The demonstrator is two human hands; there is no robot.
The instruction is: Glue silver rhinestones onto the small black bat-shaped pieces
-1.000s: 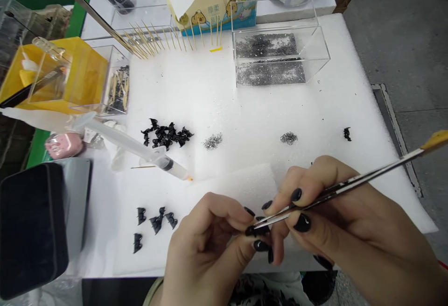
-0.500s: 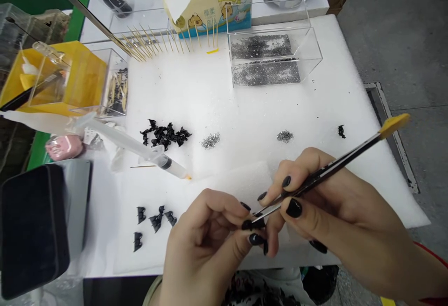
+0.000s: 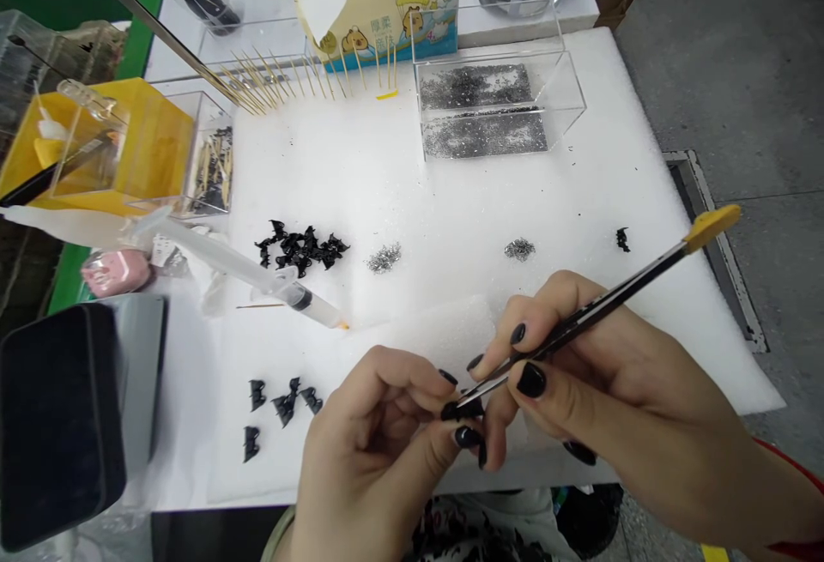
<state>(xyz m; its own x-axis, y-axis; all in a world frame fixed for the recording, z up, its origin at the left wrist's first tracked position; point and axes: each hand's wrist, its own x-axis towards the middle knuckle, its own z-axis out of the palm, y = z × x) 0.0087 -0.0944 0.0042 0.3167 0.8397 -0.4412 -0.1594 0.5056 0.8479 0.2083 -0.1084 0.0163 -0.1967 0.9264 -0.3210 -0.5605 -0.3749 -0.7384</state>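
My left hand [image 3: 379, 442] pinches a small black bat-shaped piece [image 3: 464, 408] between thumb and fingertips, low in the middle of the view. In my right hand [image 3: 598, 390] is a pair of slim black tweezers [image 3: 598, 309] with a yellow lump on the back end, held like a pen. Their silver tips touch the bat-shaped piece; whether they grip anything there is too small to tell. Left of my hands lie several loose black bat-shaped pieces [image 3: 284, 408]. A heap of similar black pieces [image 3: 307, 251] sits farther up.
A syringe [image 3: 238, 262] lies left of centre. Two small glitter piles [image 3: 384, 258] and a clear acrylic box [image 3: 502, 129] are beyond my hands. Several thin sticks [image 3: 309, 81] stand upright in the white foam sheet [image 3: 360, 167]. A dark-screened device [image 3: 61, 416] is at left.
The view has shifted slightly. Both hands keep nearly the same pose, with the tweezer tips still at the bat-shaped piece; the tweezers' yellow end has moved slightly left.
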